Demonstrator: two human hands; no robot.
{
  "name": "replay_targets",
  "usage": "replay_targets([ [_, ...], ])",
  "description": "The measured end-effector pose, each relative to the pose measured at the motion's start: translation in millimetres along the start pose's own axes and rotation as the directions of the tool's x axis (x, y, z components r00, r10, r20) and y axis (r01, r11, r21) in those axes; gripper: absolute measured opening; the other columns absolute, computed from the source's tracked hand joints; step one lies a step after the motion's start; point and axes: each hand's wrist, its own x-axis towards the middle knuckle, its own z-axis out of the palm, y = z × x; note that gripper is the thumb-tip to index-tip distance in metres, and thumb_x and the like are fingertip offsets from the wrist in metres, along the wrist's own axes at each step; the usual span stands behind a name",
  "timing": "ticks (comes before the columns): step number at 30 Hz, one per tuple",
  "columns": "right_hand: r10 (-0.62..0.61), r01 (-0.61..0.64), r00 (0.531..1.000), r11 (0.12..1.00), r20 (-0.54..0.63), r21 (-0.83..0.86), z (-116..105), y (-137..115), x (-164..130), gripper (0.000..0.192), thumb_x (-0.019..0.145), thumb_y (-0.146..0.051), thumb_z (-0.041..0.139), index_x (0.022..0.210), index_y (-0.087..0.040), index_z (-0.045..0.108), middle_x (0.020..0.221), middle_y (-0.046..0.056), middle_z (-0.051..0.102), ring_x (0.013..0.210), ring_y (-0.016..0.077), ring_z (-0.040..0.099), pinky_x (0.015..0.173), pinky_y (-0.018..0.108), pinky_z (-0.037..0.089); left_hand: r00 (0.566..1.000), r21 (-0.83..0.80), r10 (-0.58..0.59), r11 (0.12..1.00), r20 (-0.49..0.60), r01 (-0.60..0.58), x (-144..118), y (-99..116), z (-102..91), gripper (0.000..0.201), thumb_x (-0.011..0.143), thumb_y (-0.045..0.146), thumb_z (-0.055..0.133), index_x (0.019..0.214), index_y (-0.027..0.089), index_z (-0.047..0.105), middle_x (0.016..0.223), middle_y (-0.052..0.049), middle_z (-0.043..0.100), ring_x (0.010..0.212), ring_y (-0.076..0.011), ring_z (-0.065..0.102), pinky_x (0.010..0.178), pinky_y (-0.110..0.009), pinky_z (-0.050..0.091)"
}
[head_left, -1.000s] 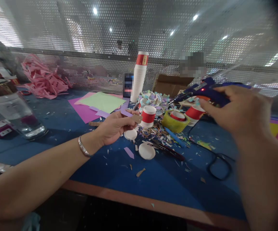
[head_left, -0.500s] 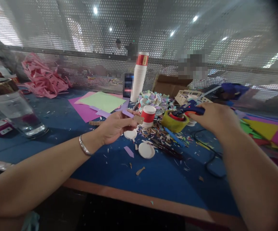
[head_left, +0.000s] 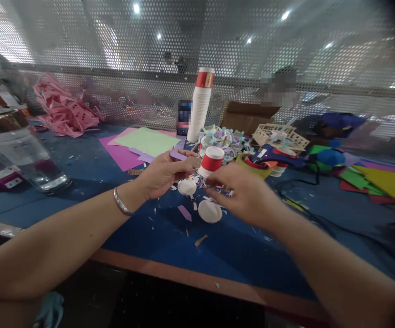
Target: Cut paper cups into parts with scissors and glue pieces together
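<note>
My left hand (head_left: pixel 163 174) is pinched on a small brown cardboard piece (head_left: pixel 194 161), held just above the blue table (head_left: pixel 238 259). My right hand (head_left: pixel 243 191) is blurred, low over a litter of paper scraps, fingers pointing left toward the left hand, with nothing seen in it. Two white discs (head_left: pixel 187 187) (head_left: pixel 210 211) lie under and between the hands. A red-and-white paper cup (head_left: pixel 211 161) stands just behind them. The blue glue gun (head_left: pixel 277 157) lies on the table to the right, its red light on.
A tall cup stack (head_left: pixel 200 107), green and purple sheets (head_left: pixel 146 141) and a cardboard box (head_left: pixel 248 118) sit at the back. A glass jar (head_left: pixel 30 159) and pink paper pile (head_left: pixel 64 109) are left. Coloured paper (head_left: pixel 371 180) and a black cable (head_left: pixel 306 187) lie right.
My right hand set the glue gun down beside the tape roll, let go, and swung left over the scraps toward the left hand. The left hand kept hold of the cardboard piece.
</note>
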Motion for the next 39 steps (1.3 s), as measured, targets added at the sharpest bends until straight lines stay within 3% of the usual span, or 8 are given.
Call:
replay_targets([
  [3, -0.087, 0.079, 0.967, 0.996, 0.241, 0.041, 22, -31, 2, 0.019, 0.093, -0.036, 0.065, 0.095, -0.018, 0.074, 0.094, 0.009, 0.072, 0.095, 0.0269, 0.063, 0.086, 0.040, 0.047, 1.000, -0.014, -0.008, 1.000, -0.025, 0.008, 0, 2, -0.6, 0.038, 0.061, 0.011, 0.078, 0.097, 0.018, 0.066, 0.080, 0.002, 0.063, 0.071, -0.0116, 0.056, 0.068, -0.028, 0.042],
  [6, -0.068, 0.068, 0.945, 0.998, 0.319, 0.010, 33, -42, 3, 0.021, 0.093, -0.036, 0.066, 0.096, -0.017, 0.074, 0.098, 0.011, 0.071, 0.098, 0.0292, 0.061, 0.087, 0.044, 0.044, 1.000, -0.013, -0.007, 1.000, -0.026, 0.007, 0, 2, -1.5, 0.040, 0.062, 0.011, 0.077, 0.099, 0.018, 0.065, 0.080, 0.002, 0.062, 0.070, -0.0114, 0.056, 0.066, -0.028, 0.040],
  [14, -0.011, -0.023, 0.935, 0.996, 0.353, 0.090, 35, -44, 9, 0.009, 0.093, -0.026, 0.065, 0.095, -0.019, 0.071, 0.100, 0.008, 0.072, 0.101, 0.0277, 0.061, 0.090, 0.044, 0.038, 1.000, -0.010, 0.000, 1.000, -0.015, -0.001, 0, 2, -1.8, 0.039, 0.060, 0.011, 0.076, 0.097, 0.018, 0.065, 0.081, 0.002, 0.061, 0.071, -0.0116, 0.055, 0.068, -0.029, 0.040],
  [19, -0.041, -0.020, 0.913, 0.990, 0.406, 0.143, 34, -47, 10, 0.011, 0.092, -0.015, 0.061, 0.094, -0.018, 0.071, 0.104, 0.009, 0.071, 0.104, 0.0268, 0.061, 0.093, 0.044, 0.039, 1.000, -0.011, 0.011, 1.000, 0.015, -0.011, 1, 0, -3.1, 0.039, 0.060, 0.012, 0.077, 0.097, 0.017, 0.066, 0.080, 0.002, 0.060, 0.073, -0.0118, 0.054, 0.069, -0.028, 0.040],
  [26, -0.008, -0.057, 0.915, 0.987, 0.403, 0.149, 35, -49, 10, 0.014, 0.097, -0.020, 0.058, 0.104, -0.016, 0.070, 0.105, 0.011, 0.071, 0.103, 0.0262, 0.064, 0.096, 0.045, 0.042, 0.999, 0.010, 0.026, 1.000, 0.046, -0.026, 2, -4, -3.1, 0.038, 0.060, 0.011, 0.077, 0.096, 0.017, 0.067, 0.080, 0.001, 0.060, 0.072, -0.0120, 0.054, 0.069, -0.029, 0.040],
  [31, -0.012, -0.058, 0.910, 0.986, 0.415, 0.154, 35, -49, 11, 0.017, 0.096, -0.018, 0.059, 0.108, -0.015, 0.070, 0.108, 0.012, 0.071, 0.105, 0.0262, 0.064, 0.099, 0.045, 0.042, 0.998, 0.017, 0.021, 1.000, 0.052, -0.022, 4, -8, -3.9, 0.041, 0.061, 0.012, 0.078, 0.100, 0.017, 0.065, 0.080, 0.001, 0.061, 0.073, -0.0123, 0.055, 0.070, -0.028, 0.042],
  [39, -0.075, -0.002, 0.910, 0.983, 0.408, 0.186, 36, -45, 12, 0.012, 0.094, -0.014, 0.058, 0.097, -0.015, 0.070, 0.105, 0.011, 0.069, 0.103, 0.0247, 0.062, 0.097, 0.042, 0.042, 0.999, 0.029, -0.002, 1.000, 0.038, 0.001, 2, -5, -2.1, 0.041, 0.061, 0.010, 0.077, 0.100, 0.016, 0.065, 0.081, 0.002, 0.060, 0.074, -0.0111, 0.055, 0.071, -0.026, 0.043],
])
